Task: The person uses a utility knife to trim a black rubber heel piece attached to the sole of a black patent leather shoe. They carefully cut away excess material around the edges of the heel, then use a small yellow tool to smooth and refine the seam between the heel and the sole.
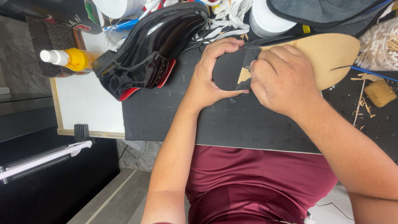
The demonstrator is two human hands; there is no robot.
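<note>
Shoe sole [331, 54] lying sole-up on the dark work mat [248, 124], far right of centre; left hand [213, 72] clamps the heel end, fingers curled over its black covering [227, 72]; right hand [284, 81] pinches that covering's edge (a tan patch shows beneath). Judged partly done: forepart bare, heel end yet covered. Open mat lies near the body; a glossy black shoe [153, 47] and yellow bottle [76, 59] crowd the left, scraps [379, 93] the right.

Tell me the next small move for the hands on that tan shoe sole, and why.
Probably keep peeling: the right hand pinches the black covering layer at its torn edge, the left hand braces the heel end, and the tan leather shoe sole is bare only beyond that.
</note>
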